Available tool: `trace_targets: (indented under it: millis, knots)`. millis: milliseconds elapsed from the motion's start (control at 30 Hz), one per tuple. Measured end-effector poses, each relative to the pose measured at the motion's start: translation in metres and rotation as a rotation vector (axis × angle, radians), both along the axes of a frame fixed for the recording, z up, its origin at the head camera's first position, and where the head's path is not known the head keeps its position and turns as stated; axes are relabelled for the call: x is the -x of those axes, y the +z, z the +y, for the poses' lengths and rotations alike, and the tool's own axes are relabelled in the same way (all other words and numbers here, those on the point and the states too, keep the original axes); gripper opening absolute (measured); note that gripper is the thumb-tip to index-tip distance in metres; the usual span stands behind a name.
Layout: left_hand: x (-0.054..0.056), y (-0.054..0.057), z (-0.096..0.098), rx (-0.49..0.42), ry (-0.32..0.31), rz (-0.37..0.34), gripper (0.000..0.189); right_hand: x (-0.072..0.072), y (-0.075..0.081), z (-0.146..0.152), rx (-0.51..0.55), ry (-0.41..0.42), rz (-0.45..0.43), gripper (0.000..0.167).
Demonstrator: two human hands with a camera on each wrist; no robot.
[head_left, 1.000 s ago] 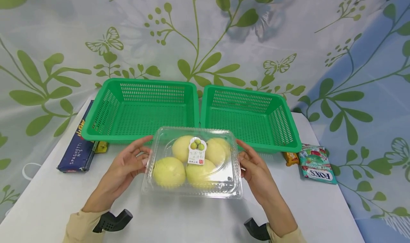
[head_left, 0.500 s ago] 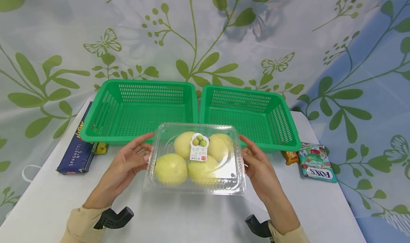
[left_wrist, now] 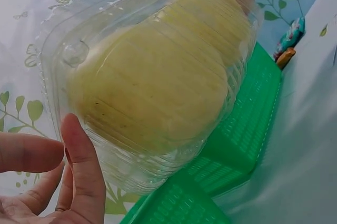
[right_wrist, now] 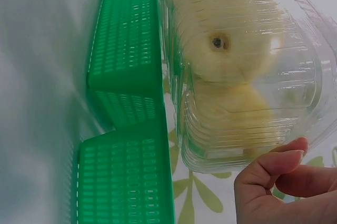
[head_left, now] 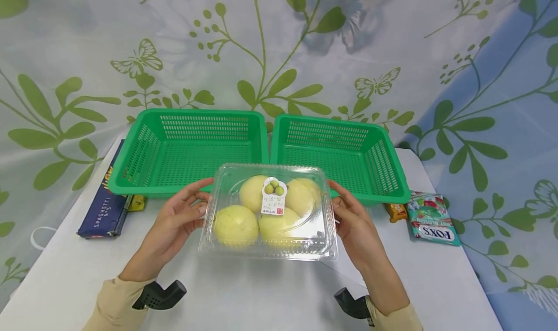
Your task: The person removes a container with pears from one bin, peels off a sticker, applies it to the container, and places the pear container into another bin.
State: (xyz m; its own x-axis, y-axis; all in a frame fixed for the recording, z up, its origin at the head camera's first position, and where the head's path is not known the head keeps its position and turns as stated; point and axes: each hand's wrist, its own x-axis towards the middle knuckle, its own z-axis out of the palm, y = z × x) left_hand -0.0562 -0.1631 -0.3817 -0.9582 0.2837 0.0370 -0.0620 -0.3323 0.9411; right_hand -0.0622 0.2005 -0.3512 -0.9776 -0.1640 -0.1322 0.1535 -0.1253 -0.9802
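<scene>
A clear plastic clamshell box [head_left: 320,234] of several pale yellow pears [head_left: 236,226] is held up off the table, overlapping the front rims of two green baskets in the head view. A white label [head_left: 273,197] with a picture of green fruit is stuck on its lid. My left hand [head_left: 176,224] grips the box's left edge between thumb and fingers. The right hand [head_left: 358,231] pinches the opposite edge. From the left wrist view, pears [left_wrist: 152,87] press close to the clear wall, fingertips at the rim; the right wrist view shows the thumb and finger [right_wrist: 287,163] on the edge.
Side by side behind the box stand a left green basket [head_left: 116,176] and a right green basket [head_left: 398,176]. A blue spaghetti box [head_left: 102,205] lies left, a yellow packet [head_left: 137,203] beside it. Right are an orange packet [head_left: 396,212] and a teal Fox's bag [head_left: 432,218].
Both hands have carried the box of pears slightly forward and to the right, toward the baskets. Their hold looks the same, and the baskets and packets stay in place.
</scene>
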Motion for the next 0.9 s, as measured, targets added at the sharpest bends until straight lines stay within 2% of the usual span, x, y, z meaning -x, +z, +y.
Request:
trace_targets:
  millis: [333, 467, 667, 900]
  knots:
    - [0.002, -0.002, 0.001, -0.049, -0.021, 0.025, 0.059, 0.010, 0.002, -0.001, 0.010, -0.024, -0.064, 0.048]
    - [0.004, -0.003, 0.001, -0.086, -0.055, 0.066, 0.064, 0.013, 0.003, 0.000, 0.031, -0.029, -0.069, 0.049]
    - [0.005, -0.003, -0.001, -0.093, -0.088, 0.133, 0.068, 0.019, 0.006, 0.001, 0.042, -0.049, -0.067, 0.051]
    - [0.007, -0.002, -0.001, -0.102, -0.109, 0.113, 0.064, 0.022, 0.008, 0.005, 0.053, -0.061, -0.078, 0.050]
